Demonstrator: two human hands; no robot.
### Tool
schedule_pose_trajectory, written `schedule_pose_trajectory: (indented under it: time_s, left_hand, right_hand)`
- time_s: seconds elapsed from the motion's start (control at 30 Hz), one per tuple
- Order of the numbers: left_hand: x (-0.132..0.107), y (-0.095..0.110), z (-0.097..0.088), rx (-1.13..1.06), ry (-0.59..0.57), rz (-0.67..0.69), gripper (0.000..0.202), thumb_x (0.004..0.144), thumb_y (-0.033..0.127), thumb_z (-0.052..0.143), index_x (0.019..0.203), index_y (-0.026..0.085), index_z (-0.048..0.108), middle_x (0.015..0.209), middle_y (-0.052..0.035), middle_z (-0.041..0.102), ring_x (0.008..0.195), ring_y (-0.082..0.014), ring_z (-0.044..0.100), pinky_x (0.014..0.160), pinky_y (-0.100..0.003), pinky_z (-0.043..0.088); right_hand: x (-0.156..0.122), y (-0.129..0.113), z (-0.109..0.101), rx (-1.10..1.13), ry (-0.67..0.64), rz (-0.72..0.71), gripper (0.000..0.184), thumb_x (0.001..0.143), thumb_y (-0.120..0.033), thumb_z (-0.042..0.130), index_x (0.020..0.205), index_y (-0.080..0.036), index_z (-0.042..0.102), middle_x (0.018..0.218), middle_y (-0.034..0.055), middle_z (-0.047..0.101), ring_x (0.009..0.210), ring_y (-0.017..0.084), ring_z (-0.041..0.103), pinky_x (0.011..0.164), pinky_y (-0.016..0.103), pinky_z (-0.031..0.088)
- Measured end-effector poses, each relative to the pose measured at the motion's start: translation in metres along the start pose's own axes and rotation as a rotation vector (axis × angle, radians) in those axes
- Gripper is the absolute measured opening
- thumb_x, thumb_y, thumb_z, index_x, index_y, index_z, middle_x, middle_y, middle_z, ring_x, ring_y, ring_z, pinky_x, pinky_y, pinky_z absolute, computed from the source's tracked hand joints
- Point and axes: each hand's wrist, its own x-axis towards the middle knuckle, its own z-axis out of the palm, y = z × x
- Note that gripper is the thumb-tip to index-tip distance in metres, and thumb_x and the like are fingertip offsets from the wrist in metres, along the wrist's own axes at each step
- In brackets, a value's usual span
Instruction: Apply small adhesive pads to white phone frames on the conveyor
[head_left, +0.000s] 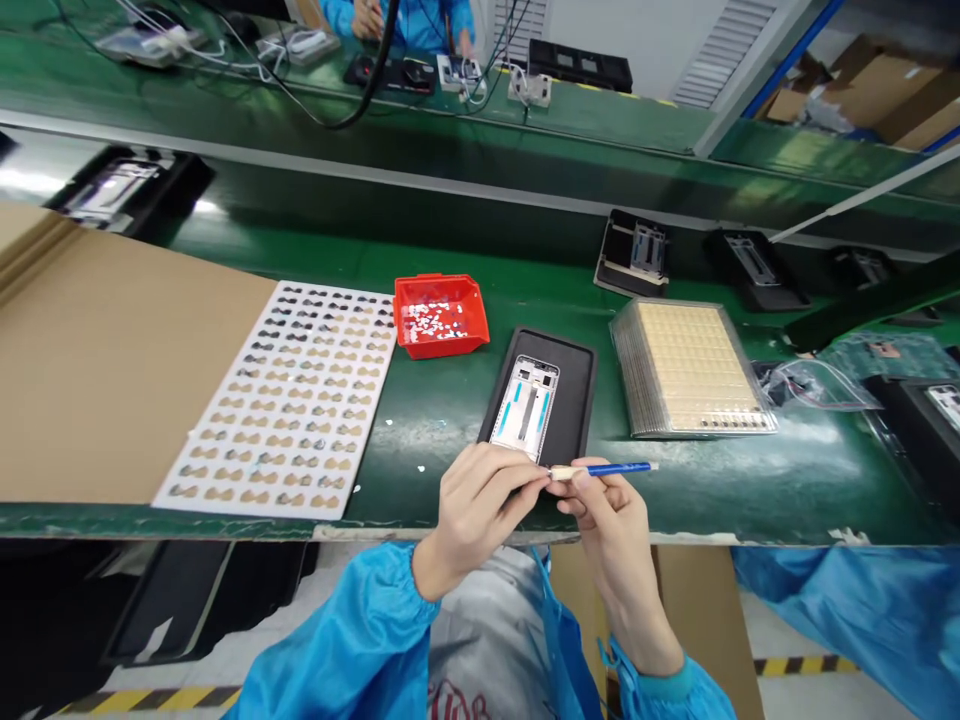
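My right hand (pixel 611 520) is closed around a thin pen-like tool with a blue shaft (pixel 619 468) and a pale front part, its tip pointing left. Close by, the fingertips of my left hand (pixel 484 505) are pinched together at that tip; whatever they hold there is too small to make out. Just beyond both hands, a silver phone frame (pixel 527 400) with blue strips lies on a black tray (pixel 571 385). My left hand covers the frame's near end.
A red bin (pixel 442 345) holds small white pieces. To the left, a white sheet (pixel 367 420) carries rows of bow-shaped parts beside brown cardboard (pixel 142 370). On the right stands a stack of clear trays (pixel 645 390). More trays (pixel 757 275) with frames line the back; another person (pixel 420 25) sits opposite.
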Motion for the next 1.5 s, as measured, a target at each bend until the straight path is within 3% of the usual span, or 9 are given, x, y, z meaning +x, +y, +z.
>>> schedule_pose_trajectory:
  time_s: [0.27, 0.63, 0.77, 0.9, 1.0, 1.1, 1.27, 1.43, 1.5]
  left_hand:
    - [0.003, -0.002, 0.002, 0.099, -0.034, 0.043, 0.009, 0.107, 0.013, 0.062, 0.102, 0.019, 0.066, 0.089, -0.0042, 0.078, 0.083, -0.0168, 0.074, 0.077, -0.029, 0.057]
    - [0.001, -0.007, -0.003, 0.191, -0.051, 0.145, 0.012, 0.104, 0.008, 0.064, 0.109, 0.018, 0.069, 0.093, -0.0061, 0.082, 0.083, -0.0182, 0.076, 0.078, -0.032, 0.057]
    - [0.008, -0.006, -0.008, 0.058, -0.15, 0.039, 0.01, 0.107, 0.012, 0.062, 0.106, 0.02, 0.068, 0.094, -0.0044, 0.081, 0.083, -0.0161, 0.074, 0.076, -0.03, 0.056]
    - [0.027, -0.011, -0.023, 0.024, -0.253, 0.073, 0.012, 0.11, 0.016, 0.057, 0.104, 0.022, 0.066, 0.093, -0.0021, 0.079, 0.083, -0.015, 0.074, 0.077, -0.029, 0.057]
    - [0.054, -0.031, -0.044, 0.145, -0.232, 0.125, 0.014, 0.108, 0.014, 0.057, 0.1, 0.022, 0.066, 0.093, -0.0014, 0.078, 0.086, -0.0153, 0.073, 0.078, -0.03, 0.057]
    - [0.088, -0.076, -0.065, 0.405, -0.176, 0.136, 0.014, 0.107, 0.017, 0.059, 0.099, 0.02, 0.069, 0.095, -0.0037, 0.076, 0.09, -0.0193, 0.072, 0.084, -0.035, 0.057]
    - [0.13, -0.153, -0.079, 0.771, -0.322, -0.05, 0.03, 0.109, 0.035, 0.06, 0.091, 0.014, 0.074, 0.084, -0.0031, 0.068, 0.092, -0.0236, 0.068, 0.099, -0.053, 0.058]
    - [0.132, -0.161, -0.09, 0.78, -0.235, -0.114, 0.045, 0.114, 0.051, 0.054, 0.111, 0.012, 0.077, 0.102, -0.0073, 0.073, 0.103, -0.026, 0.067, 0.108, -0.056, 0.052]
    - [0.124, -0.149, -0.095, 0.815, -0.178, -0.071, 0.045, 0.113, 0.052, 0.056, 0.096, 0.015, 0.076, 0.092, -0.0042, 0.072, 0.091, -0.0225, 0.067, 0.096, -0.047, 0.056]
  right_hand:
    - [0.001, 0.008, -0.003, 0.001, -0.025, -0.052, 0.05, 0.052, -0.05, 0.112, 0.079, -0.021, 0.083, 0.069, 0.0019, 0.083, 0.059, 0.015, 0.081, 0.056, 0.012, 0.064]
    - [0.002, 0.012, -0.001, 0.023, 0.042, -0.015, 0.054, 0.045, -0.049, 0.114, 0.079, -0.019, 0.083, 0.071, 0.0046, 0.084, 0.064, 0.02, 0.084, 0.053, 0.013, 0.064]
    - [0.003, 0.013, -0.003, 0.009, 0.021, -0.029, 0.054, 0.047, -0.051, 0.113, 0.079, -0.019, 0.083, 0.071, 0.0045, 0.084, 0.065, 0.02, 0.084, 0.052, 0.013, 0.063]
    - [0.005, 0.009, -0.007, -0.053, -0.034, -0.081, 0.052, 0.056, -0.054, 0.11, 0.082, -0.02, 0.081, 0.071, 0.0044, 0.084, 0.064, 0.022, 0.084, 0.051, 0.017, 0.064]
    - [0.007, 0.004, -0.012, -0.179, -0.087, -0.135, 0.044, 0.068, -0.052, 0.105, 0.087, -0.02, 0.08, 0.078, 0.006, 0.086, 0.071, 0.025, 0.086, 0.055, 0.024, 0.068]
    - [0.012, 0.005, -0.017, -0.367, -0.092, -0.23, 0.035, 0.077, -0.047, 0.099, 0.09, -0.021, 0.08, 0.084, 0.0057, 0.086, 0.08, 0.025, 0.086, 0.065, 0.03, 0.071]
    - [0.018, 0.014, -0.025, -0.582, -0.099, -0.357, 0.024, 0.085, -0.046, 0.091, 0.089, -0.024, 0.081, 0.091, 0.0039, 0.086, 0.079, 0.022, 0.082, 0.066, 0.028, 0.067]
    - [0.016, 0.011, -0.033, -0.708, -0.169, -0.451, 0.014, 0.094, -0.039, 0.082, 0.09, -0.026, 0.083, 0.097, 0.0035, 0.085, 0.081, 0.023, 0.082, 0.069, 0.032, 0.068]
    - [0.015, 0.006, -0.037, -0.74, -0.191, -0.479, 0.01, 0.095, -0.037, 0.081, 0.092, -0.027, 0.084, 0.098, 0.0032, 0.085, 0.084, 0.024, 0.082, 0.072, 0.033, 0.069]
